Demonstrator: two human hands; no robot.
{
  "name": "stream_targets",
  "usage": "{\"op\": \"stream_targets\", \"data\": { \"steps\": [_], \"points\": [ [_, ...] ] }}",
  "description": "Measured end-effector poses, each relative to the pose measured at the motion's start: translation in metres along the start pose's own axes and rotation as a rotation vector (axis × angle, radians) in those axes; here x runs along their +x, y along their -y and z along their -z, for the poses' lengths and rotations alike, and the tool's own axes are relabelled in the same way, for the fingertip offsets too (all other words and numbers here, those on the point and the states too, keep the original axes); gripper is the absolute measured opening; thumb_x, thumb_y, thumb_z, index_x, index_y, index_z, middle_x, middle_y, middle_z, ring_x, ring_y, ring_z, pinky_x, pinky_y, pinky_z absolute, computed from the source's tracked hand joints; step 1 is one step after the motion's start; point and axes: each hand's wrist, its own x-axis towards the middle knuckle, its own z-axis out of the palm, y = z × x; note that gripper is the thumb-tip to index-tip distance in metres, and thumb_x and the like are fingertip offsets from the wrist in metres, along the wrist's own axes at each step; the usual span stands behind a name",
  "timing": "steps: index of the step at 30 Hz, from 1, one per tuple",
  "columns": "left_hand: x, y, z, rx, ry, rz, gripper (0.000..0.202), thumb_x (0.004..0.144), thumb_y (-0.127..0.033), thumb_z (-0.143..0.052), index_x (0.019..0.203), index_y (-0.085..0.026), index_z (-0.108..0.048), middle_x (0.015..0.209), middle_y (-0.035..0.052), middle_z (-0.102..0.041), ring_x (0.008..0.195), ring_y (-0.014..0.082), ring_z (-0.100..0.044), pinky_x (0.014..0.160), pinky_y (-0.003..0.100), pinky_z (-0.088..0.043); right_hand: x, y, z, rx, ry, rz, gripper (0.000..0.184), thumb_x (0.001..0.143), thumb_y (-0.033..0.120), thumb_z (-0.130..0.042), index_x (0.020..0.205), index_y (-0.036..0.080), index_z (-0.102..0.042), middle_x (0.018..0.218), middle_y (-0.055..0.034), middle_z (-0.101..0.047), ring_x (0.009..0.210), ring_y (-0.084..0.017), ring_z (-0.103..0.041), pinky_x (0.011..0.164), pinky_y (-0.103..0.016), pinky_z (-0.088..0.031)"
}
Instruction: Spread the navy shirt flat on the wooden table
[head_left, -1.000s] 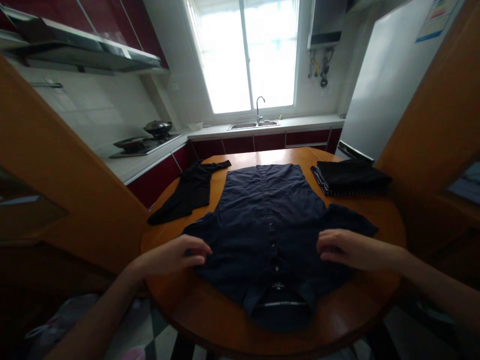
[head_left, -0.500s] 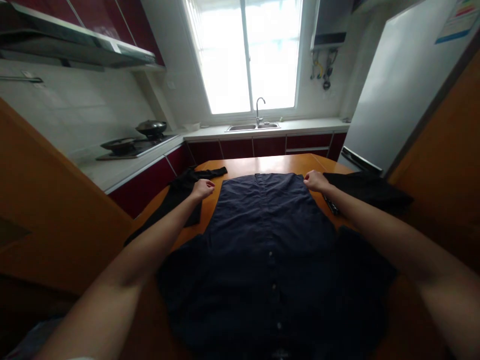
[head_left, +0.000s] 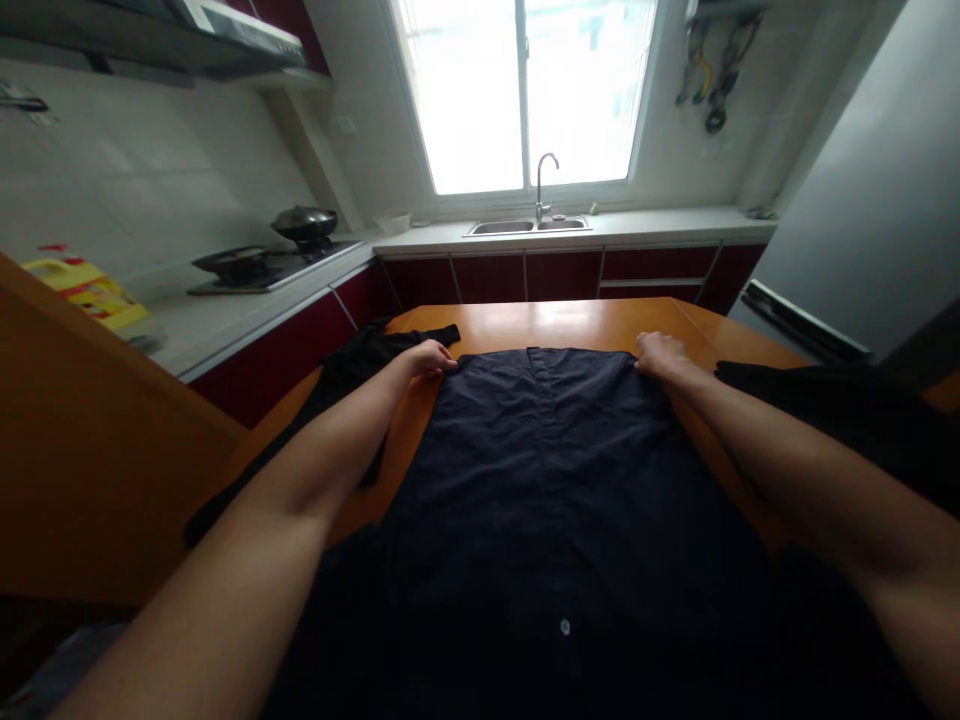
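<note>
Head view: my left hand [head_left: 433, 358] and right hand [head_left: 660, 354] pinch navy shirt [head_left: 536, 460] by far corners; uneven pull could skew it, deepen creases.

The bottom edge cuts off the navy shirt [head_left: 551, 460], while the left forearm [head_left: 345, 420] partly hides a black garment [head_left: 364, 355]

Shirt [head_left: 540, 460] on table [head_left: 555, 320], sink [head_left: 501, 228] behind

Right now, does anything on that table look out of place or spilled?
No spill or damage shows. The black garment at left looks slightly untidy: it sprawls loosely, while the navy shirt beside it lies fairly flat.
</note>
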Motion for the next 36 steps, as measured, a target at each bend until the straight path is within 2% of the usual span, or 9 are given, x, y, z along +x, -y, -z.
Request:
{"op": "stream_targets", "data": {
  "steps": [4, 7, 12, 17, 19, 25, 32, 34, 36],
  "points": [
    [0.005, -0.002, 0.006, 0.009, 0.131, 0.087, 0.027, 0.059, -0.022, -0.091, 0.067, -0.013, -0.067, 0.054, -0.0011, -0.055, 0.051, 0.0119, -0.049, 0.050, 0.022, -0.038, 0.020, -0.015, 0.000, 0.022, 0.036, -0.032, 0.033, 0.075, 0.023, -0.076, 0.106, 0.013, -0.074, 0.113, -0.0218, -0.071, 0.106, -0.035, -0.068, 0.087, -0.043, -0.054],
    [0.006, -0.004, 0.009, -0.009, 0.162, 0.090, 0.031, 0.062, -0.030, -0.091, 0.068, -0.014, -0.066, 0.054, -0.0027, -0.051, 0.051, 0.0100, -0.046, 0.047, 0.020, -0.036, 0.032, -0.030, -0.002, 0.138, 0.067, -0.025, 0.025, 0.076, 0.024, -0.075, 0.098, 0.013, -0.075, 0.097, -0.0162, -0.074, 0.094, -0.028, -0.070, 0.081, -0.037, -0.055],
    [0.003, 0.001, 0.018, -0.141, 0.225, 0.034, 0.043, 0.058, -0.045, -0.092, 0.079, -0.016, -0.068, 0.067, 0.0012, -0.060, 0.058, 0.0107, -0.054, 0.050, 0.018, -0.042, 0.042, -0.046, -0.001, 0.351, 0.239, 0.035, 0.026, 0.080, 0.029, -0.075, 0.095, 0.009, -0.074, 0.073, -0.0086, -0.069, 0.066, -0.018, -0.066, 0.061, -0.026, -0.055],
    [0.002, 0.007, 0.023, -0.189, 0.293, -0.008, 0.047, 0.053, -0.047, -0.094, 0.082, -0.019, -0.069, 0.076, 0.0016, -0.065, 0.062, 0.0115, -0.059, 0.051, 0.018, -0.044, 0.039, -0.048, 0.009, 0.352, 0.405, 0.110, 0.022, 0.076, 0.033, -0.080, 0.082, 0.013, -0.072, 0.078, -0.0062, -0.066, 0.071, -0.017, -0.063, 0.058, -0.024, -0.053],
    [0.006, 0.007, 0.022, -0.160, 0.232, -0.030, 0.045, 0.054, -0.046, -0.093, 0.080, -0.018, -0.069, 0.073, 0.0018, -0.065, 0.061, 0.0115, -0.059, 0.050, 0.019, -0.044, 0.039, -0.049, 0.015, 0.387, 0.398, 0.095, 0.022, 0.076, 0.034, -0.081, 0.081, 0.014, -0.071, 0.081, -0.0061, -0.066, 0.075, -0.018, -0.063, 0.061, -0.025, -0.054],
    [0.023, 0.009, 0.017, 0.029, -0.117, -0.157, 0.034, 0.065, -0.043, -0.086, 0.073, -0.017, -0.067, 0.066, 0.0014, -0.065, 0.058, 0.0121, -0.058, 0.049, 0.019, -0.041, 0.047, -0.058, 0.027, 0.616, 0.358, 0.096, 0.021, 0.080, 0.032, -0.079, 0.086, 0.016, -0.067, 0.084, -0.0055, -0.066, 0.078, -0.015, -0.064, 0.071, -0.024, -0.054],
    [0.034, 0.017, -0.004, 0.201, -0.305, -0.175, 0.023, 0.074, -0.037, -0.079, 0.073, -0.018, -0.066, 0.076, 0.0033, -0.069, 0.073, 0.0178, -0.065, 0.068, 0.025, -0.050, 0.065, -0.046, 0.005, 0.315, 0.298, 0.055, 0.011, 0.084, 0.024, -0.070, 0.081, 0.014, -0.070, 0.074, -0.0047, -0.064, 0.073, -0.018, -0.064, 0.068, -0.027, -0.051],
    [0.034, 0.016, -0.010, 0.250, -0.335, -0.171, 0.016, 0.077, -0.032, -0.076, 0.079, -0.018, -0.068, 0.087, 0.0064, -0.071, 0.084, 0.0218, -0.067, 0.078, 0.029, -0.052, 0.071, -0.042, -0.001, 0.275, 0.275, 0.048, 0.012, 0.082, 0.023, -0.070, 0.080, 0.012, -0.071, 0.077, -0.0071, -0.066, 0.081, -0.022, -0.065, 0.073, -0.030, -0.051],
    [0.028, 0.011, -0.020, 0.310, -0.397, -0.185, 0.017, 0.082, -0.029, -0.070, 0.096, -0.018, -0.070, 0.106, 0.0107, -0.070, 0.102, 0.0268, -0.065, 0.091, 0.034, -0.050, 0.071, -0.034, -0.004, 0.230, 0.237, 0.035, 0.018, 0.080, 0.024, -0.072, 0.090, 0.010, -0.073, 0.093, -0.0129, -0.068, 0.097, -0.029, -0.064, 0.084, -0.035, -0.050]
  ]
}}
